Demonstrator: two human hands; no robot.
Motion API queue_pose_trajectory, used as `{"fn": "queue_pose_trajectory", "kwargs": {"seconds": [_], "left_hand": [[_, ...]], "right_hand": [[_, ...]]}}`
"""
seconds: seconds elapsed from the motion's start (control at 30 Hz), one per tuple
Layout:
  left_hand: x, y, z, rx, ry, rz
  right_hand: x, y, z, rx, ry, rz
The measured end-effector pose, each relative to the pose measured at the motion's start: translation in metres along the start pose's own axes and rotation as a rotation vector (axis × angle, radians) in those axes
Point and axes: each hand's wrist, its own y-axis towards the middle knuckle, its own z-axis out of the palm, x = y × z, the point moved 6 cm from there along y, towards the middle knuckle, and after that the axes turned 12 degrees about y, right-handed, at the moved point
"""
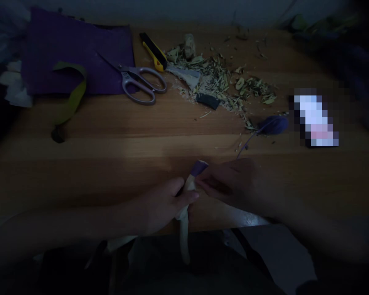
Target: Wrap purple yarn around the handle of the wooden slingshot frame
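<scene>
In my left hand [169, 198] is a pale, peeled forked stick [183, 235], its fingers and thumb closed round the middle. One branch of the stick hangs down over the table's front edge. A purple wrapping [198, 168] covers the upper end. Close beside that end, my right hand [233, 178] has its fingers pinched together, the tips at the lower part of the wrapping. Purple thread [247, 141] runs from a small purple ball of yarn [273, 124] to the back of my right hand, where it passes out of sight.
Scissors [138, 84] lie partly on a purple sheet [80, 53]. A yellow and black utility knife [153, 51] rests by a heap of shavings [215, 76]. An olive ribbon [76, 96] lies left; a blurred-out phone-like object [316, 121] is at right. The wooden table [126, 147] ends near my forearms.
</scene>
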Motion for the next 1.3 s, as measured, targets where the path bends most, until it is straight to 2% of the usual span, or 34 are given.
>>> {"fn": "queue_pose_trajectory", "kwargs": {"seconds": [0.17,0.3,0.47,0.67,0.77,0.9,1.03,1.2,1.3], "left_hand": [[-0.001,0.003,0.003,-0.011,-0.234,0.056],[-0.005,0.007,0.004,0.086,-0.385,0.102],[-0.010,0.011,0.001,0.133,-0.417,0.176],[-0.006,0.015,0.000,0.145,-0.493,0.162],[-0.005,0.017,-0.002,0.144,-0.513,0.138],[-0.005,0.017,-0.004,0.128,-0.534,0.145],[-0.003,0.017,-0.003,0.145,-0.544,0.154],[-0.002,0.018,-0.002,0.144,-0.587,0.159],[-0.003,0.018,-0.003,0.118,-0.581,0.158]], "right_hand": [[-0.001,0.001,0.000,-0.035,0.009,0.033],[-0.007,0.002,0.001,-0.045,0.075,0.087],[-0.013,0.003,0.001,-0.073,0.178,0.151],[-0.018,0.004,0.000,-0.110,0.295,0.206],[-0.027,0.006,-0.001,-0.157,0.398,0.287],[-0.044,0.008,0.005,-0.173,0.709,0.480],[-0.051,0.011,0.015,-0.128,1.001,0.575],[-0.062,0.007,0.018,-0.186,1.011,0.686],[-0.062,0.007,0.018,-0.175,0.979,0.691]]}}
